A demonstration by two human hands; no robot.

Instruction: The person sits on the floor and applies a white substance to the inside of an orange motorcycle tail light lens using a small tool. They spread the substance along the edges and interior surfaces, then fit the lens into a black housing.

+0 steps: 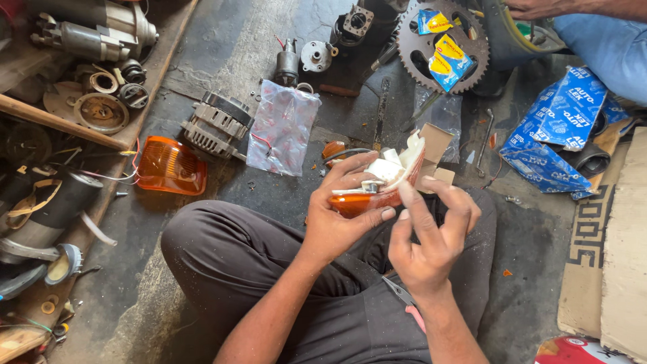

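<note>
Head view, person seated cross-legged on a grimy workshop floor. Left hand (340, 216) wraps round an orange-lensed lamp unit (377, 189) w/ white housing, fingers curled under it, thumb along the near edge; unit sits above the lap, centre of scene. Right hand (428, 239) is just right of it, thumb and forefinger pinching the unit's white rim, other fingers loosely bent. A black wire (344, 154) runs from the unit's far left side.

Floor, left of centre: a 2nd orange lens (170, 166) lying loose; just right of it a finned alternator (216, 123), then a clear plastic bag (282, 127). Far centre: 2 small motor parts (302, 59) side by side. Far right of centre: a toothed sprocket (411, 40) w/ yellow-blue packets (446, 57) lying on it. Right: blue-white printed cartons (559, 131), crumpled, beside flattened cardboard (623, 256). Far left: wooden ledge piled w/ starter motors (94, 30) and round metal parts (101, 111).

Far right corner: another person's arm (573, 8) and blue-clad knee (606, 44). Scissors (401, 293) rest on the seated person's lap, near the right wrist.
</note>
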